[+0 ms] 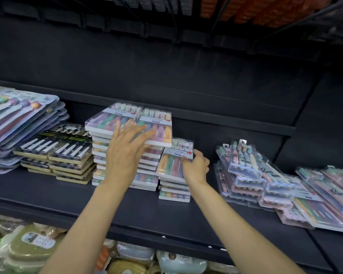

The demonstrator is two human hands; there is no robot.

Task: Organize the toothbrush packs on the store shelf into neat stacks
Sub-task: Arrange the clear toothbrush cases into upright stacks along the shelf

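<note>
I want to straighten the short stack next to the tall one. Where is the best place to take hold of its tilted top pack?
Grip the top pack by its long side edges, coming from the front and right. It lies tilted, with its far end raised against the tall stack, so the right edge is free. The right hand already holds it there, while the left hand rests open on the tall stack.

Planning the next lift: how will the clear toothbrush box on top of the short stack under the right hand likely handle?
The clear toothbrush box looks like a rigid flat case, so probably stiff, not floppy. Its glossy lid may be slippery under the right hand gripping its far right edge. It lies tilted on the short stack, so a push could slide it off.
</note>
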